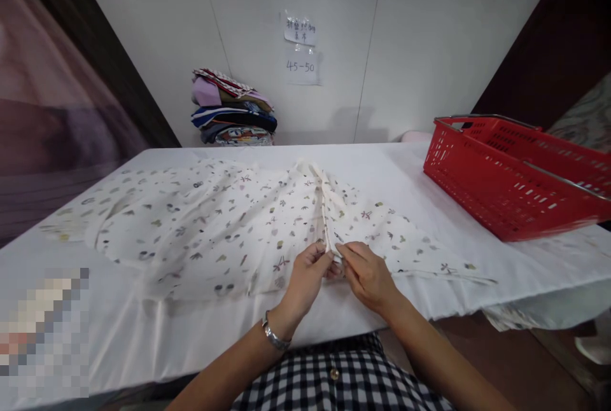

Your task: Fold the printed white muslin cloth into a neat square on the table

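Note:
A thin white garment (pixel 205 220) with small scattered prints lies spread over the white table, wide on the left and narrowing to a point on the right. A raised, gathered edge (pixel 324 204) runs down its middle toward me. At the near end of that edge, my left hand (pixel 310 271) is closed, thumb and fingers pinching the fabric. My right hand (pixel 365 271) is closed on the same spot from the right, its fingertips almost touching the left ones. The bit of cloth between the fingertips is mostly hidden.
A red plastic basket (pixel 501 188) with metal handles stands at the table's right side. Folded clothes (pixel 233 109) are stacked beyond the back edge, against the wall. Two paper notes (pixel 304 67) hang on the wall. The white tablecloth (pixel 114 315) drapes over the near edge.

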A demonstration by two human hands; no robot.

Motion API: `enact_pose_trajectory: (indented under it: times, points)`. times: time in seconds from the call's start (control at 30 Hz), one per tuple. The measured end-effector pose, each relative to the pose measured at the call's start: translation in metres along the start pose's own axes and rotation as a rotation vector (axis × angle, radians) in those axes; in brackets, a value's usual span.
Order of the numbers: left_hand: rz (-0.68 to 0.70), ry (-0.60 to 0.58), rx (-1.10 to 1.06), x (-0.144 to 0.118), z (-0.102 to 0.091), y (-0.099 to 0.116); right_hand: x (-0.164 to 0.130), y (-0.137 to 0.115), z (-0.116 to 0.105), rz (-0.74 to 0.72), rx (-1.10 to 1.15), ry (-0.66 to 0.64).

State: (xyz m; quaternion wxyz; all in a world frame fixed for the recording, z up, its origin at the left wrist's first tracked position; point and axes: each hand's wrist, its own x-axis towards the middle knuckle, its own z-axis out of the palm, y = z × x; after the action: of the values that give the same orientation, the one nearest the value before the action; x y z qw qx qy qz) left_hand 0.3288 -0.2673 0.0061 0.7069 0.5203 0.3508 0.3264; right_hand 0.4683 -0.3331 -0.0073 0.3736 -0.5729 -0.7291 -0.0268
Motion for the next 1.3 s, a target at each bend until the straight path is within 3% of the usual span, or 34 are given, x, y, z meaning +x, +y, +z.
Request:
enact_pose_trajectory:
  times: [0.43,0.83,1.03,1.17,1.3]
  points:
    - [0.059,-0.017,0.041,-0.005,-0.002,-0.004,-0.002,-0.006,-0.003,-0.011,0.002,-0.071]
    - [0.093,-0.027,0.188,-0.005,0.008,0.0,-0.002,-0.002,0.0,0.084,0.039,0.013]
    - [0.233,-0.153,0.378,0.004,0.008,0.006,0.01,0.009,-0.043,0.244,0.302,0.143]
    - [0.296,-0.072,0.588,0.027,-0.001,0.011,0.015,0.026,-0.088,0.352,0.306,0.311]
    - [0.384,0.013,0.716,0.062,-0.014,0.015,0.017,0.043,-0.129,0.367,0.204,0.535]
